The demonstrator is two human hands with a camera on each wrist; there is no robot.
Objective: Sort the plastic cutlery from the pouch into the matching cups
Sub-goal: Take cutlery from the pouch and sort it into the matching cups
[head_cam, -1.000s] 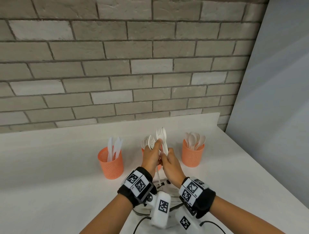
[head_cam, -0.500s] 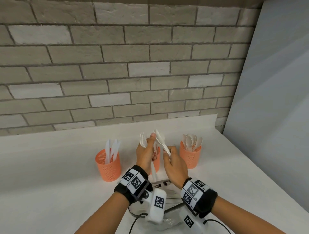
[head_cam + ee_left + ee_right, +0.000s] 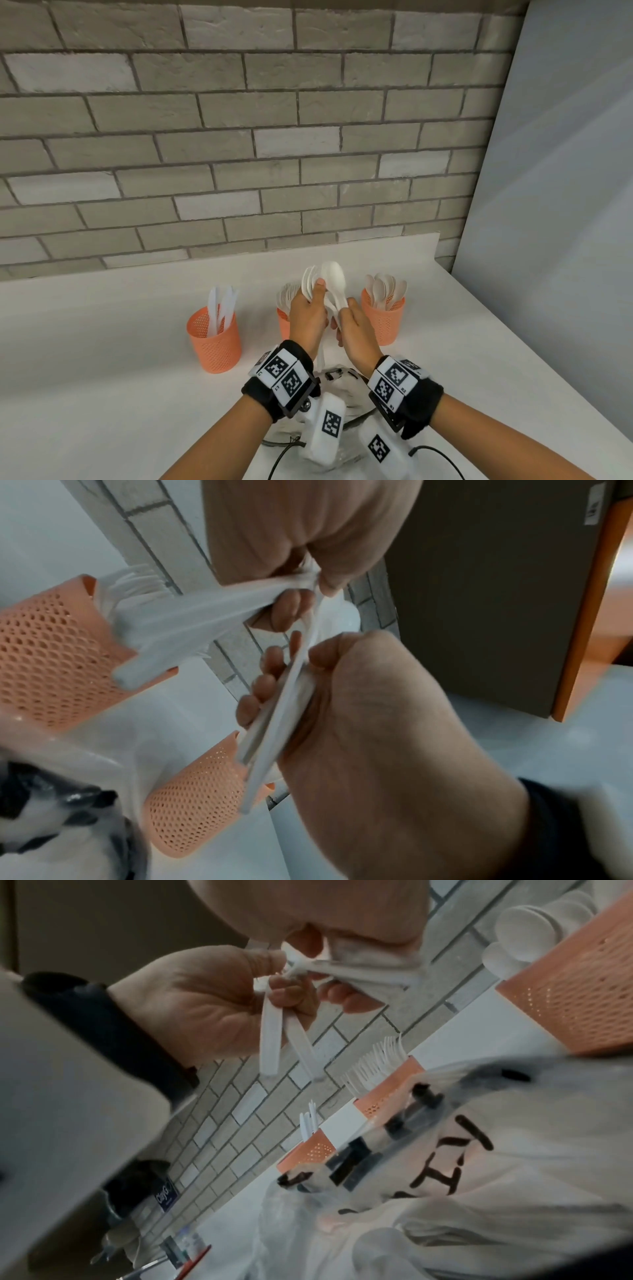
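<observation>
Above the white table (image 3: pixel 102 342), the left hand (image 3: pixel 306 317) grips a bunch of forks (image 3: pixel 308 282) while the right hand (image 3: pixel 358 330) clamps spoon handles (image 3: pixel 274 723), both raised before three orange cups (image 3: pixel 215 337); the pouch (image 3: pixel 479 1191) lies near the wrists.

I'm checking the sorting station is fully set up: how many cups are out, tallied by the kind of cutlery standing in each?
Cup with knives: 1
Cup with forks: 1, partly hidden behind the left hand
Cup with spoons: 1
Total: 3 orange mesh cups
</observation>
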